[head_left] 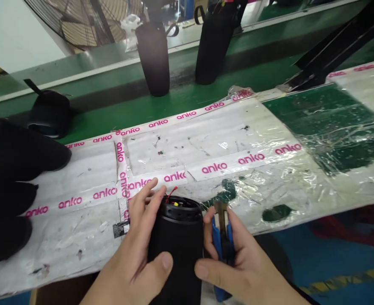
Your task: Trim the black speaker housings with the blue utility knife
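Note:
A black cylindrical body [177, 254] stands between my hands at the table's front edge. Its top is open, and a red wire and a yellow part show inside the rim. My left hand [142, 241] is wrapped round its left side, fingers behind and thumb across the front. In my right hand [228, 250] is a blue-handled tool [223, 241], its metal end pointing up. The right thumb rests against the cylinder's right side.
Black cylinders lie at the left [21, 148]. Two more [155, 59] [214, 46] stand on the green surface [110, 106] behind. The table [187, 148] is covered with taped film. A fan [78, 21] is at the back left.

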`<state>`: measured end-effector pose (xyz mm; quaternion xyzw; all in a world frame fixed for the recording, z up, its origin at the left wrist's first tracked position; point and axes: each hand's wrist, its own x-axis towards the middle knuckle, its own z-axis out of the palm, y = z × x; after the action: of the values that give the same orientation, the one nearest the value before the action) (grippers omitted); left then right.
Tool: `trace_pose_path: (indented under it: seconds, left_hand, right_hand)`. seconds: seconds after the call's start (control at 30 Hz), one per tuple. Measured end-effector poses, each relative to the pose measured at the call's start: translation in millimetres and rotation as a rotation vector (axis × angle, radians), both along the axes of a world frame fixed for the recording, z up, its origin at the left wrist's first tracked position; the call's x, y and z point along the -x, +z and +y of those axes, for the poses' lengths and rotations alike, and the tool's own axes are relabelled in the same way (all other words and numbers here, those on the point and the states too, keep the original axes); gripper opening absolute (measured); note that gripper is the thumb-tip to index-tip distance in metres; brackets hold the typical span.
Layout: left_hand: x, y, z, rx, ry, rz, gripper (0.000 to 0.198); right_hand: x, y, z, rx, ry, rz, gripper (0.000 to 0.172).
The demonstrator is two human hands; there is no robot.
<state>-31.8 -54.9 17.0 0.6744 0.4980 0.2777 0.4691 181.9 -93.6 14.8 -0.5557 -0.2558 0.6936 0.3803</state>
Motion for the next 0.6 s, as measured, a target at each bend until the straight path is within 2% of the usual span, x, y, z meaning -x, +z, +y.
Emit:
trace_pose_path:
  seconds: [0.1, 0.17, 0.23, 0.3, 0.33, 0.4, 0.47, 0.53, 0.6]
  left_hand:
    - [-2.8, 24.0, -7.0, 0.117, 0.123, 0.066, 0.057]
    - [-5.6, 34.1, -8.9, 0.109, 0.141, 0.108, 0.056]
    - [-6.0, 35.9, -6.9, 0.064, 0.117, 0.154, 0.061]
    - [-3.3, 32.0, -1.6, 0.082, 0.107, 0.148, 0.077]
    - [-1.3, 29.4, 1.7, 0.117, 0.115, 0.122, 0.079]
    - [1.9, 24.7, 8.0, 0.199, 0.131, 0.035, 0.068]
    - [2.6, 21.1, 12.8, 0.278, 0.121, -0.078, 0.059]
    - [0.9, 17.6, 15.5, 0.339, 0.059, -0.165, 0.058]
    - [-2.0, 13.8, 16.4, 0.351, -0.001, -0.19, 0.059]
  right_hand:
    - [4.9, -1.9, 2.6, -0.026, 0.085, 0.143, 0.07]
    - [8.7, -2.6, 4.0, -0.039, 0.149, 0.275, 0.063]
    - [11.7, -3.8, 5.1, -0.03, 0.208, 0.367, 0.06]
    - [12.1, -5.7, 6.0, -0.027, 0.237, 0.414, 0.056]
    - [10.7, -6.6, 6.3, -0.041, 0.242, 0.432, 0.054]
    - [3.6, -7.3, 7.6, -0.116, 0.268, 0.381, 0.043]
    - [-8.6, -5.7, 10.2, -0.336, 0.316, 0.062, 0.029]
    - [-23.5, -1.6, 14.4, -0.716, 0.401, -0.519, 0.024]
    - [-37.4, 3.8, 18.6, -1.087, 0.503, -1.067, 0.029]
